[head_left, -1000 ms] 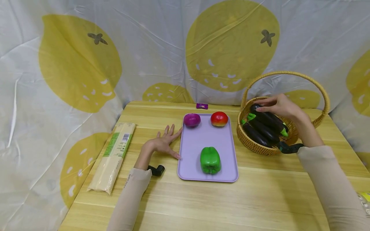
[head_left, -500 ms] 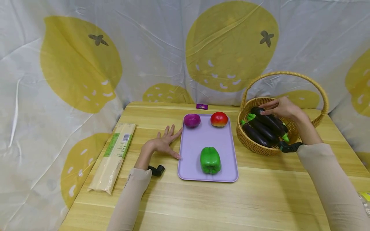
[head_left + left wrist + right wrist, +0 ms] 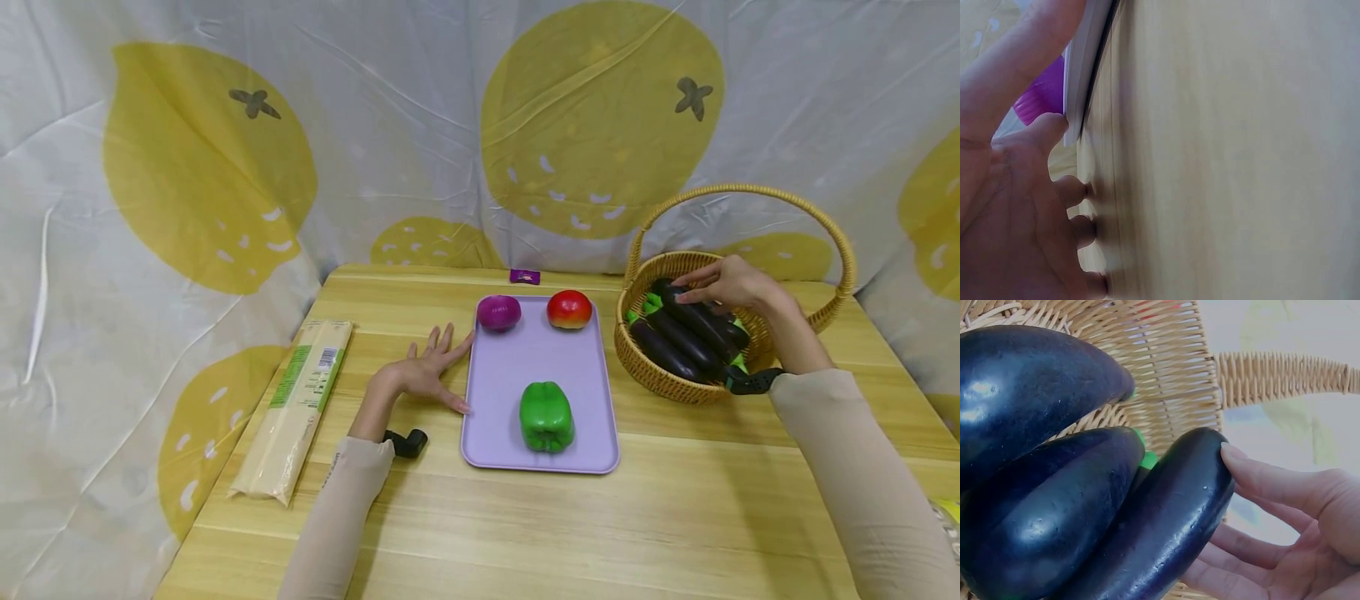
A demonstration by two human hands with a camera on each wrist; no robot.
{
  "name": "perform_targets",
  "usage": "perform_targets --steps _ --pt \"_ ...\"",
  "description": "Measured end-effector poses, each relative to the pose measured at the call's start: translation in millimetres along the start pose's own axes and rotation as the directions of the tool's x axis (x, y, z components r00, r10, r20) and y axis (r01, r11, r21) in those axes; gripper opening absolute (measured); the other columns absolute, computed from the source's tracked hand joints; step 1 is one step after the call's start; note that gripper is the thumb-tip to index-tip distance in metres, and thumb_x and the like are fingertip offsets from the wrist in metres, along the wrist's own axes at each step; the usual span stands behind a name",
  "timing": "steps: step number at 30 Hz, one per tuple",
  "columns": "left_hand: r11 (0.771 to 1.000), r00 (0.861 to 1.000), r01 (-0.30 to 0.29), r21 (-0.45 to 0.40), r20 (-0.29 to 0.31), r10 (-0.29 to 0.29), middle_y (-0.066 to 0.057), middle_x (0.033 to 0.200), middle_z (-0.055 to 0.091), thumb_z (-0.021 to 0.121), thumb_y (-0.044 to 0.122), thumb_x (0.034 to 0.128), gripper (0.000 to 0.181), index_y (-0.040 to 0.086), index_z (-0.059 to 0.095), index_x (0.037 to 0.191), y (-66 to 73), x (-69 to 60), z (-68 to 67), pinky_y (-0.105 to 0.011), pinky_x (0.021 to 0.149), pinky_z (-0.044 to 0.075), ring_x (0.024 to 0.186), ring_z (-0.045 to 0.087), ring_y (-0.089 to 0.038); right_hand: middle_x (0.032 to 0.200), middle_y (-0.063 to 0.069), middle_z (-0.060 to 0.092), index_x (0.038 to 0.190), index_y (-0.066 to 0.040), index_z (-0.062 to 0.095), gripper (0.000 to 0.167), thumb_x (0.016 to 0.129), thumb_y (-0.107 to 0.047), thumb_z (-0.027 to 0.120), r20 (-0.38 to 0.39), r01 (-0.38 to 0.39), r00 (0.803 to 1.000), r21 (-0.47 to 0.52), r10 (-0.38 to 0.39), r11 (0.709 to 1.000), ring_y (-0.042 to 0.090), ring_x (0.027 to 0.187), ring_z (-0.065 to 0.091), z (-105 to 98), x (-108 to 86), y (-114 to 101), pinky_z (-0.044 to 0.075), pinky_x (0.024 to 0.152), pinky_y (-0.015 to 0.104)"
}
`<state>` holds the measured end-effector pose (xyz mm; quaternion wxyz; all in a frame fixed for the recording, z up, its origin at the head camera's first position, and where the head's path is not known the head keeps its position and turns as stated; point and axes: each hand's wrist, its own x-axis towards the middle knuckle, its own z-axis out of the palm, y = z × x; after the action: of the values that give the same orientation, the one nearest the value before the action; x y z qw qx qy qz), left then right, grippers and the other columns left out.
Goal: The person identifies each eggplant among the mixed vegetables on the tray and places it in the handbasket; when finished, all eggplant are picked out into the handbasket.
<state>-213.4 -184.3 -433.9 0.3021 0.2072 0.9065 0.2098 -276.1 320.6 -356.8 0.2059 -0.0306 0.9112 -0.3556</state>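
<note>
My right hand (image 3: 731, 285) reaches into a wicker basket (image 3: 637, 375) with a tall arched handle. Thumb and fingers pinch the rounded end of a dark eggplant (image 3: 1172, 512), which leans among several other eggplants (image 3: 663, 350). In the right wrist view the thumb presses on its tip and the other fingers pass behind it. My left hand (image 3: 427, 371) is spread on the table, with its thumb and index finger touching the left edge of a lilac tray (image 3: 540, 358). On the tray are a green bell pepper (image 3: 546, 417), a purple onion (image 3: 498, 313) and a red, yellow-bottomed round fruit (image 3: 569, 309).
A long clear packet (image 3: 292, 412) with a green label lies left of my left arm. Behind the tray sits a small purple wrapped candy (image 3: 524, 276). A lemon-print curtain (image 3: 420, 150) rises behind the table. Part of another package (image 3: 948, 517) shows at the right edge.
The pinched eggplant has come down slightly onto the others in the basket, and my right hand has shifted a little right and down with it. The left hand and tray stay put.
</note>
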Motion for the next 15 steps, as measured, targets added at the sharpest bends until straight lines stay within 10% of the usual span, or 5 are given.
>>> perform_targets --steps 4,8,11,15 --pt "1.000 1.000 0.003 0.004 0.001 -0.003 -0.017 0.169 -0.029 0.084 0.054 0.0809 0.128 0.030 -0.007 0.167 -0.2 -0.7 -0.4 -0.069 0.123 -0.019 0.156 -0.032 -0.040 0.055 -0.008 0.050 0.142 -0.002 0.062 0.054 0.098 -0.031 0.073 0.023 0.008 1.000 -0.049 -0.007 0.999 0.011 0.052 0.043 1.3 2.3 -2.1 0.045 0.052 0.029" --pt "1.000 1.000 -0.001 0.002 0.002 0.001 -0.017 0.169 -0.030 0.084 0.054 0.0810 0.128 0.030 -0.007 0.167 -0.5 -0.8 -0.2 -0.069 0.123 -0.020 0.155 -0.032 -0.039 0.100 0.020 0.074 0.141 -0.002 0.062 0.053 0.099 -0.033 0.071 0.043 0.029 0.999 -0.084 -0.025 0.996 0.009 0.054 0.043 2.7 2.9 -2.8 0.048 0.054 0.031" --pt "1.000 1.000 -0.006 0.000 0.002 0.006 -0.018 0.169 -0.030 0.084 0.054 0.0808 0.128 0.029 -0.007 0.167 -0.9 0.1 0.0 -0.069 0.122 -0.019 0.155 -0.032 -0.039 0.140 0.030 0.061 0.141 -0.003 0.063 0.052 0.099 -0.033 0.071 0.039 0.040 0.999 -0.094 -0.036 0.995 0.008 0.054 0.041 3.2 3.1 -0.5 0.048 0.054 0.031" --pt "1.000 1.000 -0.005 0.002 0.001 0.005 -0.018 0.169 -0.029 0.084 0.055 0.0807 0.128 0.029 -0.007 0.167 -1.1 1.1 -0.2 -0.070 0.122 -0.019 0.155 -0.032 -0.040 0.142 0.032 0.059 0.139 -0.005 0.065 0.050 0.098 -0.033 0.073 0.023 0.056 0.998 -0.101 -0.054 0.993 0.005 0.050 0.035 4.1 5.2 2.5 0.047 0.053 0.030"
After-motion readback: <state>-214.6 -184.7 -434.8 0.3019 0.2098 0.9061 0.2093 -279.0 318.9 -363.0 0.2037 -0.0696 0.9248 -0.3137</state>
